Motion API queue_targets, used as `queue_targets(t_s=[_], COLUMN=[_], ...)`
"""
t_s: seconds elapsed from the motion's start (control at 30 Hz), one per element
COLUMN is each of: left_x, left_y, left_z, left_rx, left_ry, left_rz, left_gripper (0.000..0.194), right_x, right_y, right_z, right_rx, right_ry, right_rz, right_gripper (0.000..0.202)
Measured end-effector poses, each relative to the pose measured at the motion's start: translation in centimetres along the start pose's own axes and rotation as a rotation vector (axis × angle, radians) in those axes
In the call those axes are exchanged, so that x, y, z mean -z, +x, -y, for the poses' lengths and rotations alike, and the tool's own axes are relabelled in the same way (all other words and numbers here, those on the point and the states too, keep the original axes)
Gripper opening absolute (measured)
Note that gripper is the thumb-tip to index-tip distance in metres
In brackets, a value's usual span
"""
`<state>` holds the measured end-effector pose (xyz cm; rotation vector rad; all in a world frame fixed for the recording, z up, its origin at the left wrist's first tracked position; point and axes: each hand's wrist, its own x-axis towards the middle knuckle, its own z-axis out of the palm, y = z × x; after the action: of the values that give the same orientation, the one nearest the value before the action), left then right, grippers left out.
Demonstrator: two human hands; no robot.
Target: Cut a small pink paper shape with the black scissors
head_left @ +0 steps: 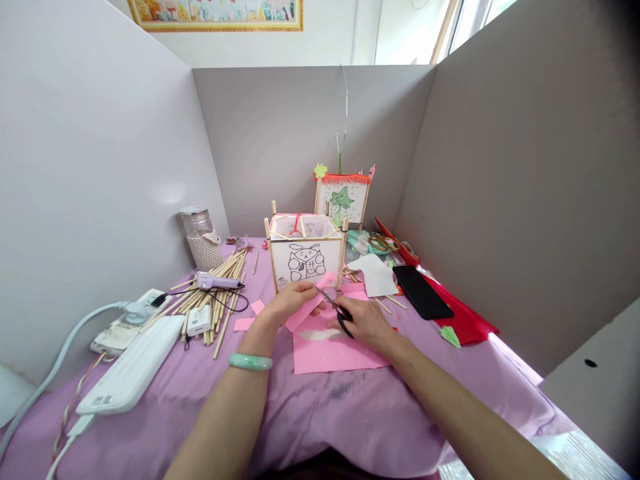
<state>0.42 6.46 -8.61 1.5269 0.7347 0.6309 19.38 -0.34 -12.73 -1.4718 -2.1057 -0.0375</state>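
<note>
My left hand (294, 300), with a green bangle (250, 361) on its wrist, holds a folded strip of pink paper (302, 316). Black-handled scissors (344, 323) are in my right hand (365, 323), their blades at the strip's edge. Beneath both hands lies a larger pink sheet (325, 357) on the purple cloth (320, 400). Just behind stands a stick-framed lantern (307, 262) with a black line drawing on its front panel. Small pink pieces (244, 325) lie to the left of my left hand.
Wooden sticks (220, 327), a lilac glue gun (217, 281), a white power bank (133, 367) and a jar (200, 237) are on the left. A second lantern (345, 198) stands behind. At right are white paper (375, 275), a black phone (423, 292) and red material (463, 313).
</note>
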Motion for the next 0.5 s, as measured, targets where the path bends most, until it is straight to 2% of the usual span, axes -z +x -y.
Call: queue_targets(t_s=[0.17, 0.5], left_x=[-0.23, 0.03], left_y=[-0.06, 0.09], left_z=[-0.04, 0.31], left_rx=[0.009, 0.006], left_ry=[0.017, 0.055], left_rz=[0.047, 0.035], left_gripper=[0.027, 0.024], right_x=[-0.09, 0.18], right_y=[-0.05, 0.13], right_z=[0.04, 0.27], right_rx=[0.006, -0.036], right_ry=[0.028, 0.002], right_rz=[0.005, 0.034], right_gripper=[0.039, 0.035])
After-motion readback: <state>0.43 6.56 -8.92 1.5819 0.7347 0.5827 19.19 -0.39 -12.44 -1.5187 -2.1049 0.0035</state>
